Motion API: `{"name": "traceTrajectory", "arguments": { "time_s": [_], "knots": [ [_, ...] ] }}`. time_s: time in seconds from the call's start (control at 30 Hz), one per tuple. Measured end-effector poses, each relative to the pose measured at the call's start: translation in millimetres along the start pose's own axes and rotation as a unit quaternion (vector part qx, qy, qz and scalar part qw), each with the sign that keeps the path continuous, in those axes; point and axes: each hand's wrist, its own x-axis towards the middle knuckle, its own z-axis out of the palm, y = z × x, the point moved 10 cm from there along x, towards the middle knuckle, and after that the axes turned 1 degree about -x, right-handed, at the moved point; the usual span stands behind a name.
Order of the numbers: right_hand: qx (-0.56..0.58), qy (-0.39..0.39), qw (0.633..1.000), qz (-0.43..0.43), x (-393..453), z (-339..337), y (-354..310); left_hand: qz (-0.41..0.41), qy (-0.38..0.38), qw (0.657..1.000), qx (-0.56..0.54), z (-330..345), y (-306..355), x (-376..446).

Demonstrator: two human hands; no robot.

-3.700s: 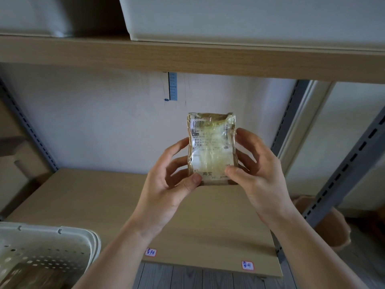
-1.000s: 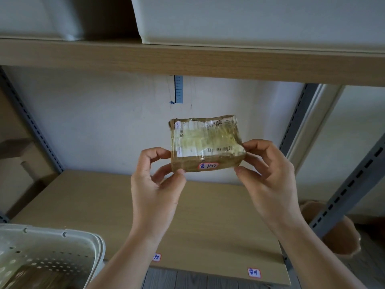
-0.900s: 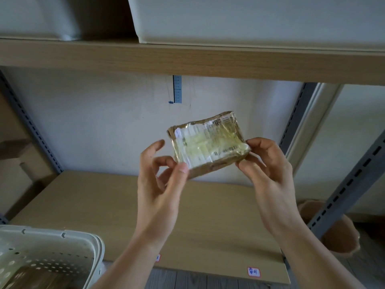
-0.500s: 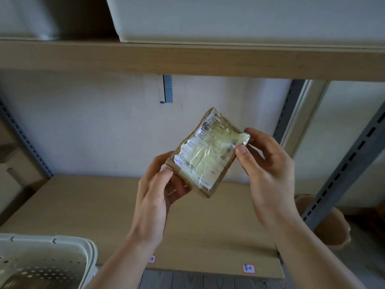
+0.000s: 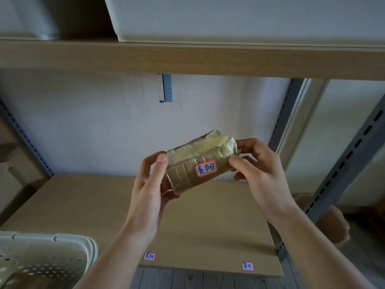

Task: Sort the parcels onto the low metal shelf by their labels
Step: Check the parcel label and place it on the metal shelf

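Note:
A small brown parcel [image 5: 193, 165] wrapped in clear tape hangs in the air above the low shelf board [image 5: 83, 205]. Both hands hold it. My left hand [image 5: 150, 184] grips its left end and my right hand [image 5: 258, 170] pinches its right end. A red-bordered white sticker [image 5: 205, 168] with blue handwriting faces me on the parcel's side. Two similar stickers sit on the shelf's front edge, one at the middle [image 5: 150, 256] and one to the right [image 5: 248, 266].
A white perforated basket [image 5: 41, 255] stands at the lower left, something brown inside it. An upper wooden shelf [image 5: 187, 59] carries white bins [image 5: 239, 19]. Grey slotted uprights [image 5: 345, 163] frame the right side. A tan bin [image 5: 333, 224] sits on the floor at the right.
The parcel has been turned in both hands from its taped shipping-label face to its narrow side, so the handwritten sticker now faces me.

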Motion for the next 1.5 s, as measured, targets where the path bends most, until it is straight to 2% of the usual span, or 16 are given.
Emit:
{"name": "traceTrajectory", "arguments": {
  "time_s": [0.1, 0.17, 0.27, 0.4, 0.53, 0.63, 0.87, 1.03, 1.13, 1.23, 1.33, 1.4, 1.5],
  "knots": [
    [-0.079, -0.004, 0.997, 0.013, 1.9, -0.5, 9.8, -0.012, 0.011, 0.999, 0.040, -6.7, -5.0, 4.1],
    [-0.183, -0.029, 0.982, 0.025, 1.5, 8.9, 24.2, -0.017, 0.046, 0.996, 0.080, -21.5, -9.6, 14.8],
    [-0.276, -0.042, 0.959, 0.057, -1.7, 28.5, 54.9, -0.075, 0.067, 0.983, 0.156, -49.4, -38.3, 39.0],
    [-0.293, -0.086, 0.940, 0.152, -0.4, 63.2, 131.9, -0.172, 0.088, 0.953, 0.234, -97.5, -105.2, 55.7],
    [-0.310, -0.105, 0.921, 0.212, 10.7, 100.3, 199.2, -0.184, 0.130, 0.909, 0.350, -131.4, -140.3, 70.0],
    [-0.331, -0.114, 0.910, 0.223, 31.8, 125.4, 231.0, -0.194, 0.166, 0.873, 0.416, -144.8, -156.2, 87.3],
    [-0.242, -0.149, 0.916, 0.282, 40.1, 178.7, 308.4, -0.237, 0.187, 0.899, 0.317, -172.1, -227.0, 131.7],
    [-0.144, -0.114, 0.929, 0.321, 53.2, 198.6, 316.6, -0.212, 0.178, 0.918, 0.285, -174.0, -228.2, 158.2],
    [-0.124, -0.102, 0.931, 0.329, 56.1, 197.6, 325.5, -0.211, 0.164, 0.927, 0.262, -173.8, -233.8, 162.1],
    [-0.138, -0.101, 0.927, 0.334, 54.6, 192.9, 326.8, -0.216, 0.161, 0.931, 0.246, -174.3, -233.9, 158.7],
    [-0.204, -0.129, 0.915, 0.323, 52.2, 188.7, 323.3, -0.220, 0.176, 0.931, 0.234, -176.6, -221.9, 151.0],
    [-0.256, -0.133, 0.904, 0.317, 48.0, 183.3, 309.0, -0.213, 0.161, 0.920, 0.287, -178.6, -203.1, 143.7],
    [-0.293, -0.138, 0.917, 0.233, 43.3, 189.1, 253.1, -0.159, 0.071, 0.896, 0.409, -166.4, -157.2, 133.3]
  ]
}}
